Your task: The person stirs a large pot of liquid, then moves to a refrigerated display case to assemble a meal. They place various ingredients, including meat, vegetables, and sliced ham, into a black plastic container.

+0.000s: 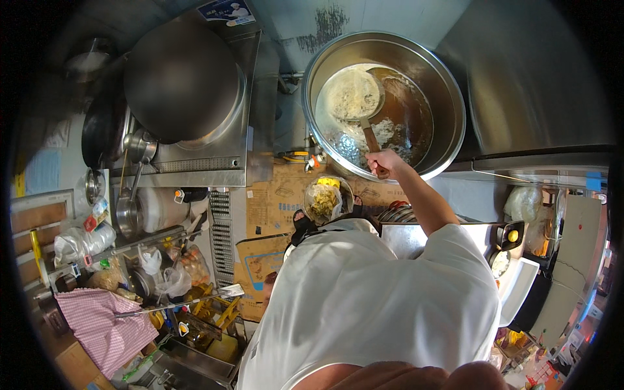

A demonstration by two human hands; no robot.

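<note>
My right hand (382, 164) is closed around the wooden handle of a round, wide skimmer (370, 138). Pale, crumbly, foamy-looking stuff (351, 95) fills the skimmer's head, which is at the left side inside a big steel pot (454, 133). Brown liquid (411, 104) lies in the pot, with more pale bits floating near the skimmer's handle. Only a small part of my left hand (268, 286) shows, low beside my white shirt; its fingers cannot be made out.
A steel stove (195, 179) with a dark, blurred round pan (182, 81) stands at left. At my feet, a plastic-lined bin (323, 200) holds yellow-green scraps on cardboard flooring (266, 205). A cluttered rack with a pink checked cloth (107, 325) fills the lower left.
</note>
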